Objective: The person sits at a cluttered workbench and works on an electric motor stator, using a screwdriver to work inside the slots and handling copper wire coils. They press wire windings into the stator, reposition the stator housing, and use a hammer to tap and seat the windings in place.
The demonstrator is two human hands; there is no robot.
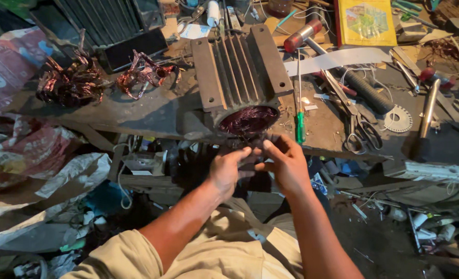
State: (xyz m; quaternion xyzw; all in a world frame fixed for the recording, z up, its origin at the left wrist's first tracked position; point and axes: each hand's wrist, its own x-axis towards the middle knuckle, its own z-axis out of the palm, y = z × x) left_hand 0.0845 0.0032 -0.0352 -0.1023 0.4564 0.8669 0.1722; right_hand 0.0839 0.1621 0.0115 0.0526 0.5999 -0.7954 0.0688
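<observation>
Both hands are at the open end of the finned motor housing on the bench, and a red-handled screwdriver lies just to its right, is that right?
Not quite. In the head view both hands, left hand and right hand, are at the open end of the motor housing, but the screwdriver to its right has a green handle, not red.

A finned, dark metal motor stator housing point(240, 77) is laid on its side just beyond the hands, its open round end turned toward them. Reddish copper windings point(248, 120) are seen packed inside the opening. Thin dark wire ends point(247, 142) are pinched between both hands' fingertips at the rim.
</observation>
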